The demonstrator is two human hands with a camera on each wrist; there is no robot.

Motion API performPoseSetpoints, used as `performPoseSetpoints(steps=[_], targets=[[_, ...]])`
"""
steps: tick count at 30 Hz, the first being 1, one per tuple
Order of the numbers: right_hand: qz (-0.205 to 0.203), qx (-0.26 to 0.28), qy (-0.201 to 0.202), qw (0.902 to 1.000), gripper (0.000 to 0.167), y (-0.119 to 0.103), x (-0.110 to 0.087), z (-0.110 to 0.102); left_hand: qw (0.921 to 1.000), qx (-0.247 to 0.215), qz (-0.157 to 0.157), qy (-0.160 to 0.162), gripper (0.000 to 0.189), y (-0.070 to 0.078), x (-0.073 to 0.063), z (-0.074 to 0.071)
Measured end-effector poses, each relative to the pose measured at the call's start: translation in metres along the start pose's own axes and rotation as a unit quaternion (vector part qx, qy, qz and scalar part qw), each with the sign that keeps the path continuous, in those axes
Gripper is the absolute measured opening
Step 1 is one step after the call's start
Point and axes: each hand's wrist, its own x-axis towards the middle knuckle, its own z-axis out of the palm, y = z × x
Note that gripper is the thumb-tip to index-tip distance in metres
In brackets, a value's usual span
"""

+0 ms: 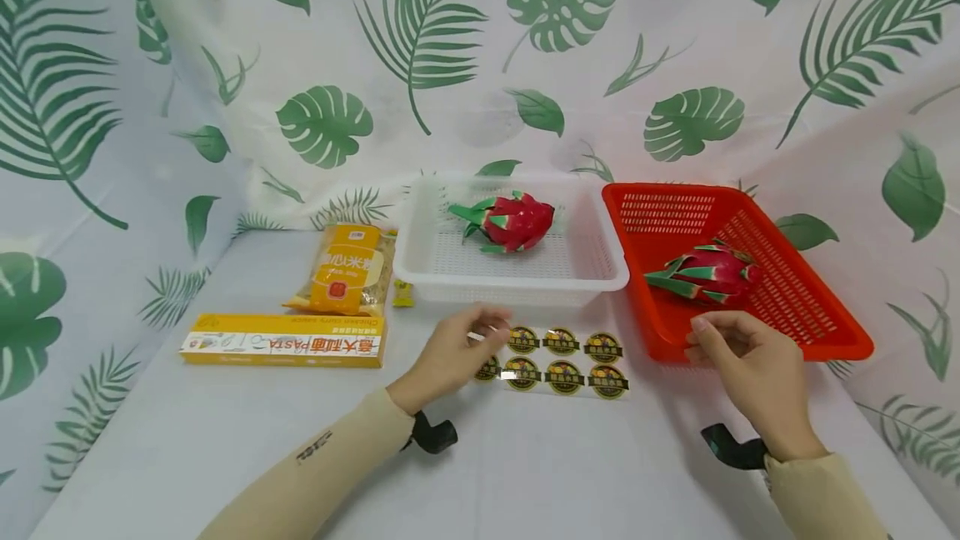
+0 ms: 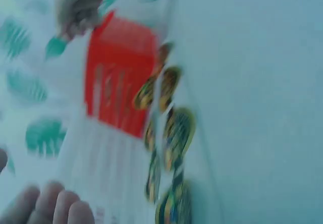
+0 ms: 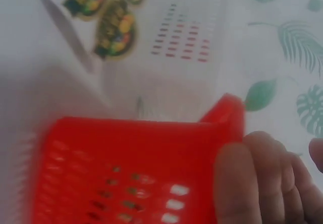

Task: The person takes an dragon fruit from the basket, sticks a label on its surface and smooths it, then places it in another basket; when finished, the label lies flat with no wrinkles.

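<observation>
My left hand (image 1: 460, 350), its fingers loosely bent, hovers over the left end of a clear sheet of round black-and-gold stickers (image 1: 564, 377) and grips nothing that shows. In the left wrist view its fingertips (image 2: 58, 206) appear at the lower left, blurred. My right hand (image 1: 761, 373) is at the front rim of a red plastic basket (image 1: 813, 332), fingers loosely bent; nothing shows between them. Inside that basket lies a dragon fruit (image 1: 708, 273). A second dragon fruit (image 1: 517, 222) sits in the white plastic basket (image 1: 510, 283).
Left of the white basket stands a yellow bag of rice noodles (image 1: 348, 269), with a small yellow packet (image 1: 403, 293) beside it. In front of the bag lies a yellow-and-white pasta box (image 1: 283, 342). Leaf-printed cloth (image 1: 450, 40) hangs behind and at both sides of the white table (image 1: 525, 473).
</observation>
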Motion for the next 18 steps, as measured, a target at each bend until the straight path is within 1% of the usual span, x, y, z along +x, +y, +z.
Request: performPoseSetpoints(steps=[1,2,3,5,7,10,12,13,16,17,18], targets=[[-0.008,-0.005,-0.005,0.9999,0.032,-0.004,0.004,0.0,0.999,-0.029,-0.024,0.023,0.035,-0.003,0.0,-0.008],[-0.013,-0.008,-0.013,0.9998,0.033,-0.008,0.009,0.0,0.9963,-0.056,-0.048,0.045,0.037,-0.005,0.0,-0.015],[-0.018,-0.009,-0.019,0.9996,0.034,-0.012,0.014,0.0,0.9923,-0.084,-0.067,0.062,0.039,-0.007,0.0,-0.022],[-0.026,-0.016,-0.032,0.999,0.036,-0.02,0.024,0.001,0.9821,-0.14,-0.097,0.081,0.042,-0.011,0.001,-0.034],[-0.038,-0.026,-0.039,0.9982,0.037,-0.026,0.034,0.004,0.9755,-0.168,-0.114,0.085,0.044,-0.014,0.003,-0.043],[-0.062,-0.05,-0.051,0.9955,0.036,-0.033,0.05,0.012,0.9657,-0.206,-0.134,0.085,0.044,-0.021,0.007,-0.05],[-0.074,-0.061,-0.064,0.9933,0.035,-0.038,0.06,0.019,0.9544,-0.24,-0.149,0.097,0.043,-0.027,0.011,-0.054],[-0.078,-0.066,-0.072,0.9922,0.035,-0.041,0.065,0.022,0.9472,-0.258,-0.158,0.106,0.043,-0.029,0.013,-0.056],[-0.081,-0.073,-0.098,0.9892,0.034,-0.053,0.082,0.033,0.9258,-0.306,-0.169,0.143,0.042,-0.035,0.018,-0.06],[-0.082,-0.077,-0.106,0.988,0.034,-0.058,0.088,0.037,0.9209,-0.316,-0.17,0.152,0.042,-0.037,0.019,-0.061],[-0.083,-0.081,-0.113,0.9868,0.035,-0.062,0.094,0.041,0.9178,-0.322,-0.17,0.157,0.042,-0.038,0.02,-0.062]])
